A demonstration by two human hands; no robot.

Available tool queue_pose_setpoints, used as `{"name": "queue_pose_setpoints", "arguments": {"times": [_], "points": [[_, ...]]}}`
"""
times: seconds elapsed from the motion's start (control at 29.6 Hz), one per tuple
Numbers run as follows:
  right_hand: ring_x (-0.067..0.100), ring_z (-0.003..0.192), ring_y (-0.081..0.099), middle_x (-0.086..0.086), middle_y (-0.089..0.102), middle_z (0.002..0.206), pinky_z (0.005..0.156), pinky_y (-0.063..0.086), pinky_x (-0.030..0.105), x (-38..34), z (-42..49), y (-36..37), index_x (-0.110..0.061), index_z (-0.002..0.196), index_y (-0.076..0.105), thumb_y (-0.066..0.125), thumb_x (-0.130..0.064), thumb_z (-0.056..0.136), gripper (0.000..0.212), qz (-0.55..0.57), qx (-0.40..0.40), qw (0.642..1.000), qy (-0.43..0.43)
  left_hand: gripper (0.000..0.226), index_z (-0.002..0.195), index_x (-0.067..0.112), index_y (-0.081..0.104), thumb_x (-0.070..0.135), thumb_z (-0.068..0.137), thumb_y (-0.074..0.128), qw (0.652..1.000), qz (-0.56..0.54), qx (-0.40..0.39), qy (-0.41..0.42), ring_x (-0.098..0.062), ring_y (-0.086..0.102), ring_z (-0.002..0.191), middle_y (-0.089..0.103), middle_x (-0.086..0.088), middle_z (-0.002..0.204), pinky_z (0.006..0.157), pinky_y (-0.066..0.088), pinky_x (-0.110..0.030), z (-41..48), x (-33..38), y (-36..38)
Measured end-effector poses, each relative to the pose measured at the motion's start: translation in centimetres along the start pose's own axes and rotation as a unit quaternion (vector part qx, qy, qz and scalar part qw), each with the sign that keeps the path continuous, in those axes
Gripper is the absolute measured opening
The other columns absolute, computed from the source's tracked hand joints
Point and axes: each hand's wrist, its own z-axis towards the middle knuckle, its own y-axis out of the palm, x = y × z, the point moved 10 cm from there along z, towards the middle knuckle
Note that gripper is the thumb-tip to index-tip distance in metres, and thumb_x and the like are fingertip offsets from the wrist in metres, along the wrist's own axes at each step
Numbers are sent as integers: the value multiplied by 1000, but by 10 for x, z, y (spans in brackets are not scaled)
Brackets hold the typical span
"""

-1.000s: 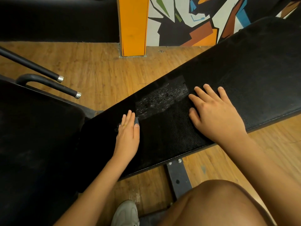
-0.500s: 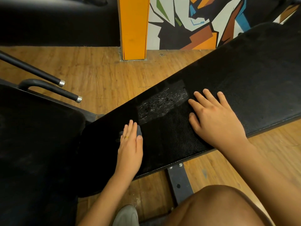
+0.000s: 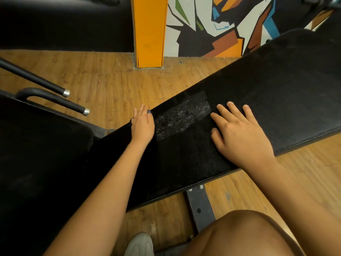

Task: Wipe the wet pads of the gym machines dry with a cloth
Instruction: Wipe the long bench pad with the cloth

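A long black bench pad [image 3: 276, 100] runs diagonally across the view. A glistening wet patch [image 3: 182, 117] lies on it between my hands. My left hand [image 3: 143, 124] presses flat at the pad's far edge, fingers together, with a small blue-grey cloth [image 3: 149, 111] under it; only a corner of the cloth shows by the fingertips. My right hand [image 3: 238, 133] lies flat on the pad just right of the wet patch, fingers spread, holding nothing.
A second black pad [image 3: 36, 154] fills the left side, with two black metal bars [image 3: 55, 100] capped in chrome behind it. The bench's metal leg [image 3: 200, 207] stands on the wooden floor by my knee and shoe. An orange pillar [image 3: 149, 32] stands beyond.
My left hand slid with the cloth from the pad's near half across to its far edge, left of the wet patch. My right hand stayed in place.
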Motion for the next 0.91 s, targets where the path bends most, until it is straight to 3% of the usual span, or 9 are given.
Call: {"name": "queue_pose_setpoints", "arguments": {"times": [0.2,0.51,0.91], "points": [[36,144,39,15,52,148,117,27,59,0,0,0,-11,138,58,30,-40,97,58,3,-6,1000,1,52,160,14,21,27,110,24,999,24,-19,22,-18,2,156,17,1,168,126,6,-44,-9,-2,1],[37,144,39,16,52,148,117,27,59,-1,0,0,-10,137,58,30,-39,97,57,3,-7,1000,-2,51,160,26,21,30,109,30,997,19,-24,76,-1,0,153,13,16,165,123,8,-30,-146,-2,-1],[36,143,39,15,52,148,116,27,59,0,0,-1,-10,136,59,33,-38,97,55,7,-2,1000,-3,50,159,14,25,24,111,28,999,28,-8,18,-16,3,156,19,2,168,125,6,-43,-52,5,1]]}}
